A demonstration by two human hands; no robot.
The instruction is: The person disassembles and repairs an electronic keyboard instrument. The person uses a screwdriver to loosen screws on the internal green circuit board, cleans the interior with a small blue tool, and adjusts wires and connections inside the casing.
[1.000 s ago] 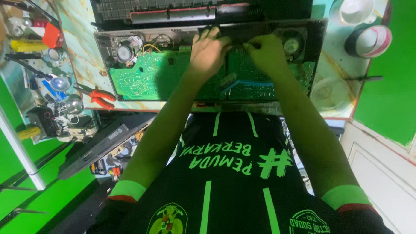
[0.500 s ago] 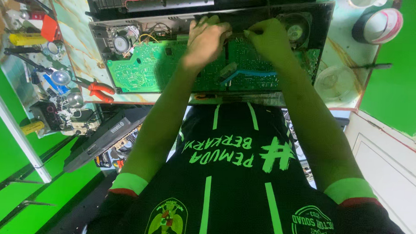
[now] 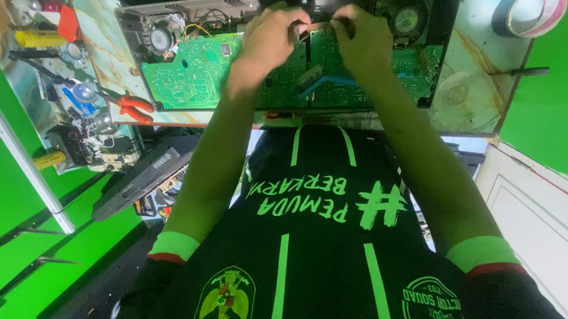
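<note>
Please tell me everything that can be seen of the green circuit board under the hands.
The green circuit board lies flat inside an opened device on the table, solder side up, with pale traces and small holes. A speaker sits beside its far left corner. The left hand and right hand rest over its middle, hiding that part.

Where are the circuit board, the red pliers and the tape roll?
circuit board [image 3: 192,74]: head view, bare green left part.
red pliers [image 3: 135,108]: head view, on the red handles.
tape roll [image 3: 533,15]: head view, on its outer band, top right.

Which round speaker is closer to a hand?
The right speaker, just beside the right hand. The left speaker sits far off at the case's left end.
</note>
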